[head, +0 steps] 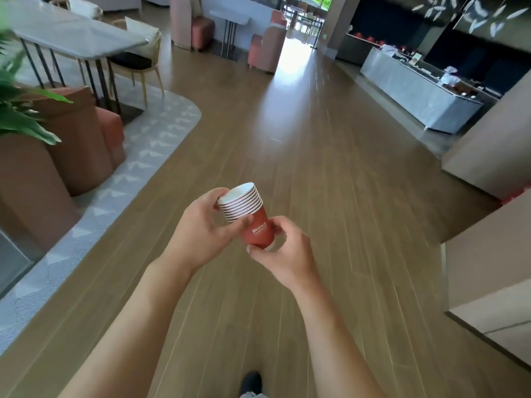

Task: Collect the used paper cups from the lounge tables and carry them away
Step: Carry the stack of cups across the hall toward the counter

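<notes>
Carry-away step, by the look of it: nested stack of red paper cups (246,216) is off the desks and held in mid-air in front of the person, tilted, rims up-left, base down-right. Left hand (201,225) has its grip round the rim end, fingers behind the white rims, thumb across the front just under them. Right hand (283,248) pinches the base end, thumb at the bottom edge, fingers curled behind. Both grips closed on the stack, nothing loose. Cup count: several rims show, exact number hard to tell. Wooden floor (316,145) runs ahead toward a bright doorway; one dark shoe (251,380) at bottom edge suggests walking. Grey-topped desk (77,38) with chairs at far left, well apart from the hands, no cups visible on it. Long service counter (416,90) at right, cluttered, items too small to name. Next move likely calls for keeping the stack squeezed together while walking, then finding a bin or drop-off; none visible here.
</notes>
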Available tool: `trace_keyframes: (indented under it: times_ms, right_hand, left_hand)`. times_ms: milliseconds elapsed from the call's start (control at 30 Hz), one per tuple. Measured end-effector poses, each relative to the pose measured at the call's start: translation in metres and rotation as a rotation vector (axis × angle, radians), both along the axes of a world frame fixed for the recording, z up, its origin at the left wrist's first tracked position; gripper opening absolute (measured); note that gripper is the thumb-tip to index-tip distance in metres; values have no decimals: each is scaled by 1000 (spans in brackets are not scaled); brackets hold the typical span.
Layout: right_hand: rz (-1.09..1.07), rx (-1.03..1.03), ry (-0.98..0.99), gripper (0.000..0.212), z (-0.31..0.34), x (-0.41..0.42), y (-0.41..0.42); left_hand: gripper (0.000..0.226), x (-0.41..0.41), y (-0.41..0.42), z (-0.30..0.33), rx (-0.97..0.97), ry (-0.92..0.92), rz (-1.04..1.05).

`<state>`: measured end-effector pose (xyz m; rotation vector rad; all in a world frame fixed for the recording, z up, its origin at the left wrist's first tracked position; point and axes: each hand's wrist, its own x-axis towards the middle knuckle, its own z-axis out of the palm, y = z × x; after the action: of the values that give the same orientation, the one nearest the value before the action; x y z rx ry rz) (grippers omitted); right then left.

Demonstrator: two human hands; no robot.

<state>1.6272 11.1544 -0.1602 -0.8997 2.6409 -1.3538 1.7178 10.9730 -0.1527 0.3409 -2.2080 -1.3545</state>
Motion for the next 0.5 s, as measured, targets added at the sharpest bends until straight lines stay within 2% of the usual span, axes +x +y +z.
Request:
trace_keyframes:
  times_ms: [367,500]
  right_hand:
    - [136,-14,-2,41,-8,-130,-81]
    - [182,-41,-28,40,-10,-198,-105]
  left_hand:
    - [37,-106,-68,-2,-39,27,135]
    - [45,-170,-85,-1,-38,5,182]
